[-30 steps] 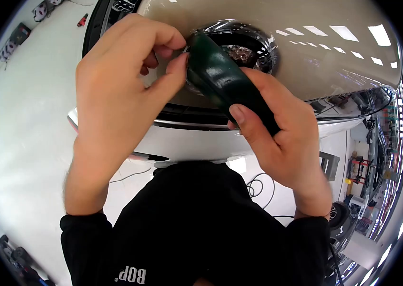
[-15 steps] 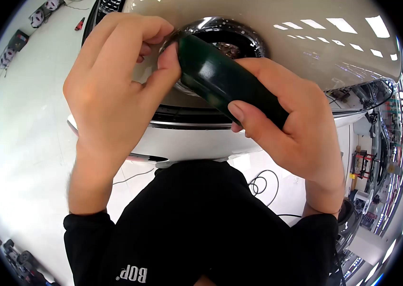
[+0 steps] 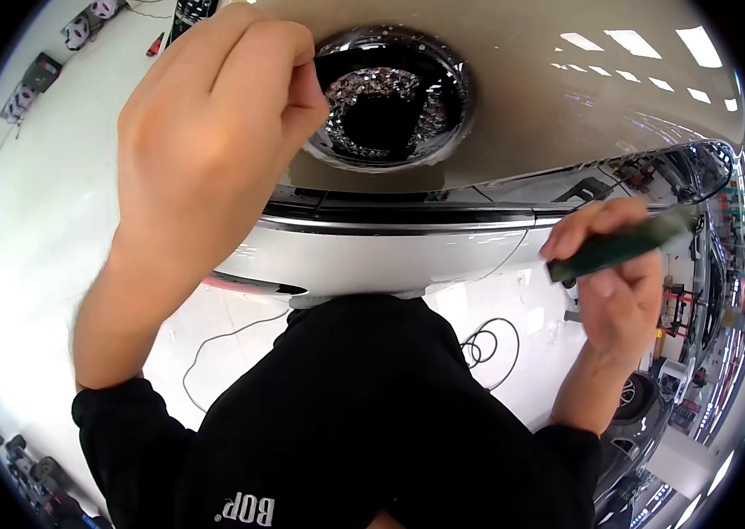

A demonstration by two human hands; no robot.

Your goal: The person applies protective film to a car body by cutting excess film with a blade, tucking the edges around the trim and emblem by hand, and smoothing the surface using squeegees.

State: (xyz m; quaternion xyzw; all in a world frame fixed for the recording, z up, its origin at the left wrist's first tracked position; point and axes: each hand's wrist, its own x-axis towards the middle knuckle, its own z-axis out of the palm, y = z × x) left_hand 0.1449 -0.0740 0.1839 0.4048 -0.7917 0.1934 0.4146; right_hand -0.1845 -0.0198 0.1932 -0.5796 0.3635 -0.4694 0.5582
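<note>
My left hand is closed in a pinch at the left rim of a round, dark, glossy dish-like object. What its fingers hold, if anything, is hidden. The round object has a glittering, flaky-looking inside and rests on the glossy beige-brown car panel. Off to the right, beyond the panel's near edge, my right hand grips a dark green, slab-like piece. That piece is smeared by motion, so its exact kind cannot be made out.
The white bumper lies between my body and the panel. A coiled black cable is on the pale floor. At the right stand a dark car and shelving. Equipment sits on the floor at the upper left.
My right hand has moved right and toward my body with the green piece, away from the round object. My left hand has shifted slightly left, its fingers now closed together.
</note>
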